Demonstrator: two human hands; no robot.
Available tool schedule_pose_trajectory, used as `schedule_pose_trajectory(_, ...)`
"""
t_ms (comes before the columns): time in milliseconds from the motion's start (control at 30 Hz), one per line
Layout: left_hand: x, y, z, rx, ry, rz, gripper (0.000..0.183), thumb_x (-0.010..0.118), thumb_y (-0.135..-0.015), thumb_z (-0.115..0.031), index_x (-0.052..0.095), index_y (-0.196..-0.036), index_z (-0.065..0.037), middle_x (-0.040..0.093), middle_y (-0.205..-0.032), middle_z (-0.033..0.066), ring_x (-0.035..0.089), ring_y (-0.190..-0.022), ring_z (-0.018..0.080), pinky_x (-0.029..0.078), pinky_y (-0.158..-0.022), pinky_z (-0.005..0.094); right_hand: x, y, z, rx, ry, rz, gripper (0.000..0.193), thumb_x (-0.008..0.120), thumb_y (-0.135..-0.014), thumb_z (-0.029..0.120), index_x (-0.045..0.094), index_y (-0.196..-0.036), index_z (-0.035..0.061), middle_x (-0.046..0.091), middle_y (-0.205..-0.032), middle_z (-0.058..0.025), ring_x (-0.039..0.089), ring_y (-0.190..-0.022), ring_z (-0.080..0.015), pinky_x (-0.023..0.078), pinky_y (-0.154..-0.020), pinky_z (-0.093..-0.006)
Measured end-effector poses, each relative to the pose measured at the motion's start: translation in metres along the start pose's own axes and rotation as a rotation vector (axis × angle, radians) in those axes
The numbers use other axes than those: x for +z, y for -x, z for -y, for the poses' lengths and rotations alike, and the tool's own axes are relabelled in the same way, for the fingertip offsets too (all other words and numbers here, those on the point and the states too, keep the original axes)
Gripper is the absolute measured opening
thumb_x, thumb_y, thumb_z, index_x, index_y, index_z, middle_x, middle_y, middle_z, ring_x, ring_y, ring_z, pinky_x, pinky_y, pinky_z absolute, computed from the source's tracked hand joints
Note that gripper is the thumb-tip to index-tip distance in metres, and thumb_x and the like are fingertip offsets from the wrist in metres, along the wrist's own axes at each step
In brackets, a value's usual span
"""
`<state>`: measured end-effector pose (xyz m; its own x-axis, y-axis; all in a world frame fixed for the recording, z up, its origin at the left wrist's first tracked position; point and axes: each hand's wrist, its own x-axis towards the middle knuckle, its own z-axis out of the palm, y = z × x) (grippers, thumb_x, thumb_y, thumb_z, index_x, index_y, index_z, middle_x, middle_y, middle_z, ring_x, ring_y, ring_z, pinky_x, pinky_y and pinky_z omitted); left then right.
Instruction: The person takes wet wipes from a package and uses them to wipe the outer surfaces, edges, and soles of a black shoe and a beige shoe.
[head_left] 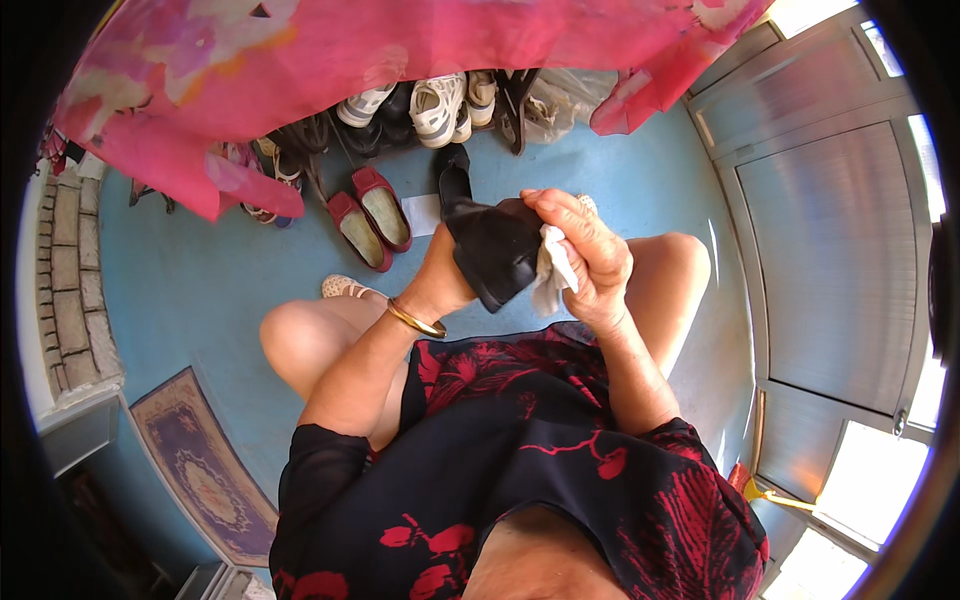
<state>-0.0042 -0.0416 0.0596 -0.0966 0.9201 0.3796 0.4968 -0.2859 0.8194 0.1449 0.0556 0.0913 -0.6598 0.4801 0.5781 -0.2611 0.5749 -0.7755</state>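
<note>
Fingers of your right hand [585, 255] pinch a white cloth [553, 272] against the black shoe [495, 250], up over your knees. Your left hand [445, 275] sits inside or behind the shoe, so you cannot tell how its fingers are. That shoe looks light, stiff and a bit smooth. Hold it from inside. Its heel points away.

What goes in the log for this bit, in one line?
left hand: inside black shoe | right hand: presses white cloth on shoe | red flats on floor
</note>
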Motion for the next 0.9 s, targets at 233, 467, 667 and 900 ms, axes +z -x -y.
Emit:
schedule_pose_trajectory(233,0.000,0.009,-0.017,-0.215,0.734,-0.163,0.036,0.069,-0.077,-0.004,0.057,-0.110,0.001,0.062,-0.104,0.0044,0.057,-0.093,0.0106,0.047,-0.081,0.0270,0.017,-0.012,0.022,0.014,0.234,-0.036,0.016,0.055,-0.084,0.000,0.059,-0.099,-0.0034,0.059,-0.097,-0.0177,0.060,-0.084,-0.0306,0.048,-0.075,-0.0324)
schedule_pose_trajectory(467,0.003,0.016,-0.012,-0.200,0.602,-0.006,0.027,0.064,-0.079,-0.012,0.057,-0.104,-0.002,0.063,-0.094,0.0037,0.059,-0.084,0.0112,0.048,-0.073,0.0262,0.019,-0.023,0.010,0.351,0.367,0.094,0.011,0.054,-0.083,0.004,0.062,-0.087,-0.0015,0.059,-0.075,-0.0138,0.058,-0.069,-0.0265,0.045,-0.063,-0.0313)
schedule_pose_trajectory(667,0.005,0.016,-0.007,-0.286,0.660,0.141,0.037,0.070,-0.077,-0.014,0.055,-0.108,-0.001,0.061,-0.097,0.0015,0.056,-0.088,0.0087,0.047,-0.080,0.0266,-0.004,-0.027,-0.030,0.924,0.095,0.181,0.022,0.054,-0.088,0.015,0.062,-0.079,-0.0034,0.059,-0.064,-0.0054,0.050,-0.059,-0.0095,0.039,-0.049,-0.0266)
schedule_pose_trajectory(900,0.020,0.012,-0.013,-0.313,0.909,0.057,0.038,0.073,-0.076,-0.013,0.056,-0.108,0.000,0.062,-0.099,0.0015,0.055,-0.089,0.0071,0.046,-0.083,0.0247,-0.017,-0.010,0.060,0.469,0.201,-0.153,0.017,0.052,-0.091,0.010,0.059,-0.098,-0.0036,0.063,-0.093,-0.0118,0.061,-0.076,-0.0166,0.048,-0.068,-0.0257)
